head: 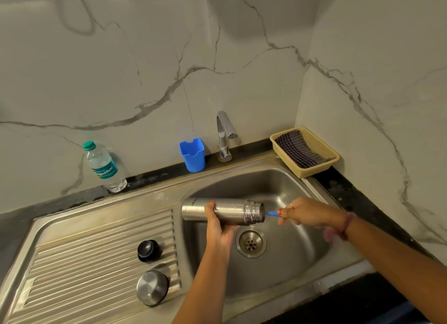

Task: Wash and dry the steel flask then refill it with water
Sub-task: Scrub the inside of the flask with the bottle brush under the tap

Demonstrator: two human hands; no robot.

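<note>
The steel flask [232,211] lies sideways over the sink basin [285,270], its open threaded mouth pointing right. My left hand [217,223] grips its body from below. My right hand [298,213] pinches the blue handle of a brush [272,213] that goes into the flask's mouth; the brush head is hidden inside. A black inner stopper [148,250] and a steel cap [152,287] sit on the ribbed drainboard [84,263] to the left. A plastic water bottle [104,167] with a green cap stands on the counter at the back left.
The tap [225,135] stands behind the basin with no water visible. A blue plastic holder [192,155] stands left of it. A yellow basket [305,150] with a striped cloth [296,148] sits at the back right corner. Marble walls enclose the back and right.
</note>
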